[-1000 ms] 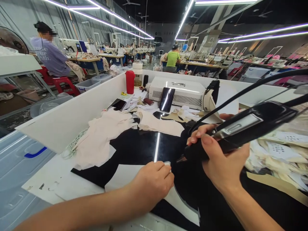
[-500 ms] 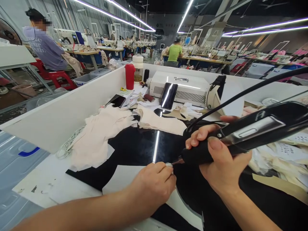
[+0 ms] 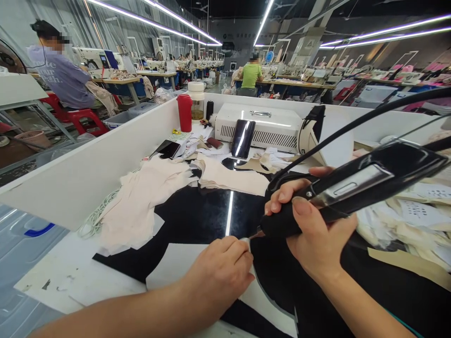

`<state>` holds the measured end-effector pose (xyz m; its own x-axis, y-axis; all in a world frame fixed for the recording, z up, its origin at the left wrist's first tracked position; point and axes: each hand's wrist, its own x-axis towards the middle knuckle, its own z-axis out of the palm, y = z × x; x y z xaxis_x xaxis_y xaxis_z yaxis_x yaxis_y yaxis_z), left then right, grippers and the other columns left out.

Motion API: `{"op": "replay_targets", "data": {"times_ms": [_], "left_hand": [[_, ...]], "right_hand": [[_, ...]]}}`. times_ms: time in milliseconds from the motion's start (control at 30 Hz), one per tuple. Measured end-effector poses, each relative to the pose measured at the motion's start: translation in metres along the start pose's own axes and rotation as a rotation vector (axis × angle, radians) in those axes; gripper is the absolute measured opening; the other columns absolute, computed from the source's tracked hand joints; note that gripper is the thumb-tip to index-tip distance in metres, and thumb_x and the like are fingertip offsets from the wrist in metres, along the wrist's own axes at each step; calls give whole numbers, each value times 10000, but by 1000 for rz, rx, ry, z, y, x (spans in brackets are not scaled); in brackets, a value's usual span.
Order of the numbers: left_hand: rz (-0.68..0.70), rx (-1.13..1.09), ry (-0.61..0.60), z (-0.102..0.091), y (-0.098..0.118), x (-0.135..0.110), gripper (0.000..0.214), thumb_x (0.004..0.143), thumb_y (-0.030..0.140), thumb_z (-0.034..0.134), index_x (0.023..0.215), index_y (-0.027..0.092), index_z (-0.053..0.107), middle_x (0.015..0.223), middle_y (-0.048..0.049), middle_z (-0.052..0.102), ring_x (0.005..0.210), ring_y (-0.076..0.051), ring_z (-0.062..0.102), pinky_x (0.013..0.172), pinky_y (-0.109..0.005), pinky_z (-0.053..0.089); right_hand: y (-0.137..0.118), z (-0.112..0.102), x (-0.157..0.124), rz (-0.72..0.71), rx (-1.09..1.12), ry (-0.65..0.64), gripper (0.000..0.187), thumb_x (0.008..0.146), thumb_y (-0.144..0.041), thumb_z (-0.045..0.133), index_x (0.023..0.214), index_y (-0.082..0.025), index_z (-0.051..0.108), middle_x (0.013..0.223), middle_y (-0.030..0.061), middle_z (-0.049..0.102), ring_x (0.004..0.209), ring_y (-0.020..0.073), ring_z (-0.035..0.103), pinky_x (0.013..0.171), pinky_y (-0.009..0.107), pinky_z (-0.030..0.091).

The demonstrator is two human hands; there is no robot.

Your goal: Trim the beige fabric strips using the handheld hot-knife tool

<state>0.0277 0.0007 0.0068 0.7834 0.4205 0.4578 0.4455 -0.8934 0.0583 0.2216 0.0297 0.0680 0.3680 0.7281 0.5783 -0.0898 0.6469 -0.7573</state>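
Note:
My right hand [image 3: 313, 234] is wrapped round a black corded hand tool [image 3: 352, 188] with a silver panel. The tool's tip points down and left, close to my left fingers. My left hand [image 3: 220, 272] is curled, its fingertips pinching a small pale piece [image 3: 245, 241] against the glossy black work surface [image 3: 200, 216]. Black fabric [image 3: 352, 300] lies under my right wrist, and a white paper piece [image 3: 172, 263] lies under my left hand.
Pale pink fabric pieces [image 3: 141, 202] lie to the left, cream perforated pieces [image 3: 408, 216] to the right. A white box machine [image 3: 260, 126], a propped phone [image 3: 242, 138], a red bottle [image 3: 184, 112] and a white partition [image 3: 88, 164] stand behind. Other people sit at sewing tables beyond.
The tool's tip has come down toward my left fingertips. My left hand stays pinched in the same spot. The view has shifted slightly.

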Motion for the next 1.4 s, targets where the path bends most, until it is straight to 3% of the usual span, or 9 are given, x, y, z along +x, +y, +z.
{"op": "replay_targets", "data": {"times_ms": [100, 200, 500, 700, 1100, 1233, 1400], "left_hand": [[21, 56, 104, 2, 0, 1, 143, 1185, 243, 709, 1101, 139, 759, 1227, -102, 842, 1123, -220, 783, 988, -332, 659], [50, 90, 127, 3, 0, 1, 209, 1212, 240, 652, 1066, 150, 772, 1224, -100, 858, 1140, -214, 791, 1069, -327, 645], [57, 83, 26, 5, -1, -3, 157, 1191, 281, 722, 1104, 156, 757, 1269, -111, 855, 1172, -220, 801, 1085, -341, 646], [52, 68, 39, 5, -1, -2, 164, 1204, 265, 691, 1112, 153, 765, 1267, -101, 857, 1160, -211, 800, 1073, -334, 650], [12, 6, 60, -1, 0, -1, 161, 1206, 214, 648, 1129, 145, 771, 1265, -84, 863, 1157, -213, 804, 1039, -334, 675], [-3, -29, -7, -4, 0, -3, 102, 1176, 238, 727, 1176, 143, 763, 1306, -104, 853, 1201, -225, 801, 1057, -351, 685], [-58, -140, 19, -7, -2, -5, 130, 1129, 241, 808, 1200, 146, 754, 1395, -103, 834, 1276, -242, 790, 1162, -360, 653]], "right_hand": [[-1, 0, 0, -3, -10, -10, 423, 950, -355, 982, 1270, -345, 705, 843, -70, 747, 615, 183, 715, 614, 355, 650], [-2, -1, 0, -5, -17, -13, 418, 937, -296, 958, 1256, -325, 690, 829, -74, 745, 606, 187, 719, 607, 365, 648], [-3, 4, 3, 13, -18, 34, 431, 870, -250, 958, 1201, -320, 690, 789, -80, 724, 583, 186, 698, 583, 376, 648], [-2, 2, 3, 2, -15, 42, 433, 877, -295, 985, 1201, -314, 699, 801, -71, 738, 577, 182, 695, 556, 363, 645], [-1, 1, 2, -4, 6, 12, 409, 903, -203, 927, 1221, -304, 692, 818, -79, 758, 599, 168, 714, 595, 344, 641], [-2, 1, 2, 3, -18, 18, 409, 893, -216, 916, 1217, -311, 685, 800, -80, 747, 593, 180, 709, 587, 358, 632], [-3, 4, 3, 1, -44, 30, 410, 870, -222, 914, 1192, -319, 681, 775, -82, 728, 569, 188, 693, 561, 370, 623]]}}
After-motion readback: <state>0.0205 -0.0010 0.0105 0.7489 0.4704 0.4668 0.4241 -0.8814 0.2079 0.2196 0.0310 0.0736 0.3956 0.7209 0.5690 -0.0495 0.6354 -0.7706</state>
